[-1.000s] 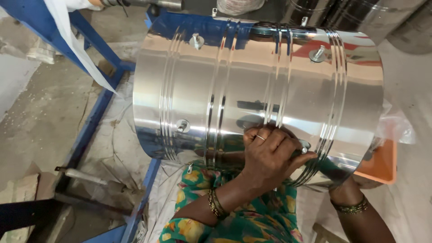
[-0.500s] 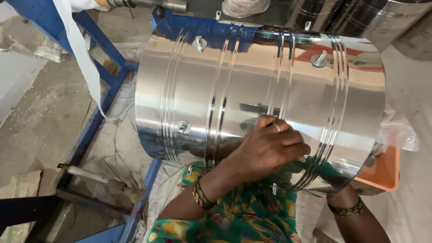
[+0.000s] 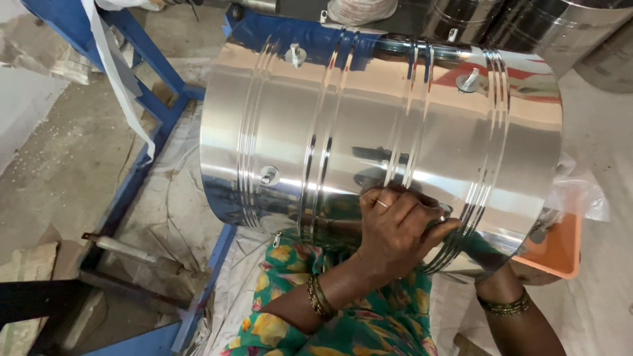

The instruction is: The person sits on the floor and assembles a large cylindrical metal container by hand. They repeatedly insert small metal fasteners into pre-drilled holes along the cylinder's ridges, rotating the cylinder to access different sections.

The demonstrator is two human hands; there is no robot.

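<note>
A big shiny steel drum (image 3: 369, 125) with ribbed bands lies on its side across my lap and a blue metal frame (image 3: 142, 158). My left hand (image 3: 402, 227) rests on the drum's near right side. Its fingers are curled tight around a small metal fitting on the right band. Matching bolts (image 3: 269, 175) stick out of the drum elsewhere. My right forearm, with a bangle (image 3: 504, 306), passes under the drum's right end, and that hand is hidden behind the steel.
An orange tray (image 3: 557, 254) and clear plastic wrap (image 3: 583, 191) lie past the drum's right end. More steel vessels (image 3: 560, 26) stand at the back right. White sheeting (image 3: 171, 217) covers the floor on the left, beside wood scraps (image 3: 30, 277).
My left hand stays at the same spot on the drum, but its wrist has turned and the fingers have shifted their hold. The drum has barely moved.
</note>
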